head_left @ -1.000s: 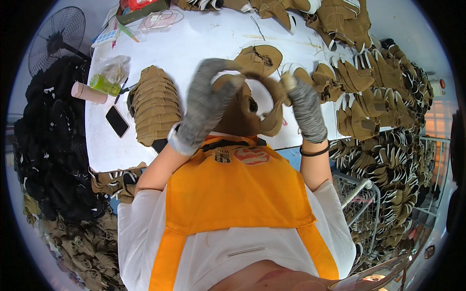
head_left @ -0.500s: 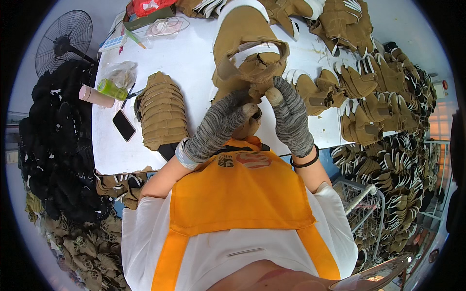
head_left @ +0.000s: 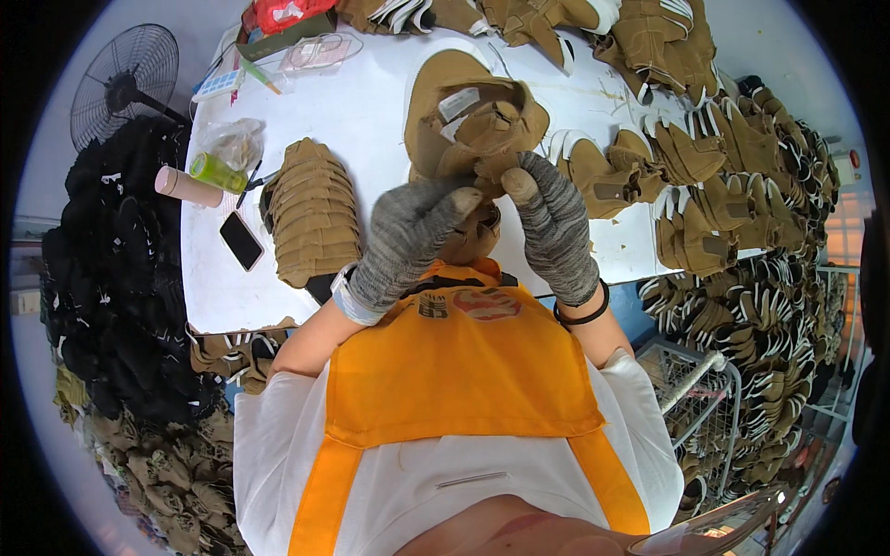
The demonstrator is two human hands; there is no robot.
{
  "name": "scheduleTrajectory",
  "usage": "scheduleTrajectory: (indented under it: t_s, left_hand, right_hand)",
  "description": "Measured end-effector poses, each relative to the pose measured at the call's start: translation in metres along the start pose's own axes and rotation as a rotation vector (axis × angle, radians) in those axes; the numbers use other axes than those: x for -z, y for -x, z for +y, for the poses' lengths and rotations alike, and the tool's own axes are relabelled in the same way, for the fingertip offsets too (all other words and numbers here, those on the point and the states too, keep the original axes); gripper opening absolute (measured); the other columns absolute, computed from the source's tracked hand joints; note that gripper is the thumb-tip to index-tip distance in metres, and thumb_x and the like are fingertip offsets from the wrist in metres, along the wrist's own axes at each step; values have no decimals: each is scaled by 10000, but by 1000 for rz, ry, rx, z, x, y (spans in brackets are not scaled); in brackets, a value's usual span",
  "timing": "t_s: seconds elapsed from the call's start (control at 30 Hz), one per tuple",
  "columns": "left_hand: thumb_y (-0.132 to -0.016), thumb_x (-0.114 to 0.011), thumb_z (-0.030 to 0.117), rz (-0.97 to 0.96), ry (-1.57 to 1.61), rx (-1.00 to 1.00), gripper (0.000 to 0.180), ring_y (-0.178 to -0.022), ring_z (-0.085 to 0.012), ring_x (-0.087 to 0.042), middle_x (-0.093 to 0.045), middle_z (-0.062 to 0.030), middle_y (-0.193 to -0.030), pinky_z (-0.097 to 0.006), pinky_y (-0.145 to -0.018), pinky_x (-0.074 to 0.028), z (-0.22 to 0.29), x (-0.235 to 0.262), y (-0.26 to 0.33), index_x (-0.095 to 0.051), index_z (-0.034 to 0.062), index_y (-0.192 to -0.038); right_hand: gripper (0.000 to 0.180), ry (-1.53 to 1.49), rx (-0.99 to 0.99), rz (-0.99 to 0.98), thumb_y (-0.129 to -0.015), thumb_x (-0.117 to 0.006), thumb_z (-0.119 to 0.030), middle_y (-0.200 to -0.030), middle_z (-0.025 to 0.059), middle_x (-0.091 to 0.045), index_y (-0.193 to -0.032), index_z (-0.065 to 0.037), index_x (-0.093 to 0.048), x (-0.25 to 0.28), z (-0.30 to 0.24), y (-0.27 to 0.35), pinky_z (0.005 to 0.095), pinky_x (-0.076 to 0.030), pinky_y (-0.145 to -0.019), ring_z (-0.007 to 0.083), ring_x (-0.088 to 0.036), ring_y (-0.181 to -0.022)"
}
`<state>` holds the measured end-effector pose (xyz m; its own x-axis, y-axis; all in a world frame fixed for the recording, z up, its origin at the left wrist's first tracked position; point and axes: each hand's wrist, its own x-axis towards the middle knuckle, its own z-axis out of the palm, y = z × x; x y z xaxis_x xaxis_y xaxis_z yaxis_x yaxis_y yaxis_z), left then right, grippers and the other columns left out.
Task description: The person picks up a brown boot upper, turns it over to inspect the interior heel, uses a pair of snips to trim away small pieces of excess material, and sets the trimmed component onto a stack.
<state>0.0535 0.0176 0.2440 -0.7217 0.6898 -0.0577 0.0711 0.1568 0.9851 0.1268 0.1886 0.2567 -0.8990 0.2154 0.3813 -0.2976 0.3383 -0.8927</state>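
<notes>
A tan shoe upper is held up above the white table, its opening turned toward me. My left hand, in a grey knit glove, pinches its near edge from the left. My right hand, also gloved, pinches the same edge from the right, thumbs almost meeting. A stack of flat tan pieces lies on the table just left of my left hand. I wear an orange apron over a white shirt.
Rows of finished tan uppers cover the table's right side and spill over a wire rack. At the left lie a black phone, a pink tube and a green bottle. Black pieces and a fan stand left.
Both hands have lowered and drawn together on the upper's near edge. The upper now hangs forward over the table instead of close under my face.
</notes>
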Motion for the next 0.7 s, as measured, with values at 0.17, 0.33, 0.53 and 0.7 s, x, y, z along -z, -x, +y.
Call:
scheduleTrajectory:
  t_s: [0.17, 0.33, 0.53, 0.7]
  left_hand:
    - [-895, -652, 237, 498, -227, -446, 299, -863, -150, -592, -643, -89, -954, -271, -744, -485, -1, 12, -11, -625, 29, -1109]
    - [-909, -632, 324, 355, -67, -105, 313, -764, -97, -547, -620, -15, -803, -242, -727, -456, -15, 22, -42, -654, 36, -1031]
    - [-895, -650, 322, 228, 477, -38, 298, -694, -80, -569, -641, -19, -778, -222, -649, -489, -16, 28, -49, -661, 25, -915]
    - [-895, -647, 281, 200, 470, 8, 249, -712, -89, -569, -643, -16, -810, -229, -662, -485, -10, 29, -50, -664, 33, -917]
  right_hand:
    - [398, 167, -50, -6, -957, -529, -361, -835, 134, -663, -1020, 17, -636, 0, 6, 7, 320, -512, -711, 249, -641, -774]
    - [419, 116, -154, -118, -960, -517, -375, -828, 149, -647, -1016, 24, -633, 1, 12, 16, 327, -503, -714, 232, -626, -773]
    - [421, -112, -290, -166, -949, -538, -389, -912, 114, -662, -1058, 8, -627, 7, 0, 16, 297, -490, -760, 180, -616, -838]
    - [411, -60, -253, -165, -951, -536, -377, -918, 116, -654, -1063, 9, -620, 11, 2, 17, 299, -488, -770, 193, -618, -841]
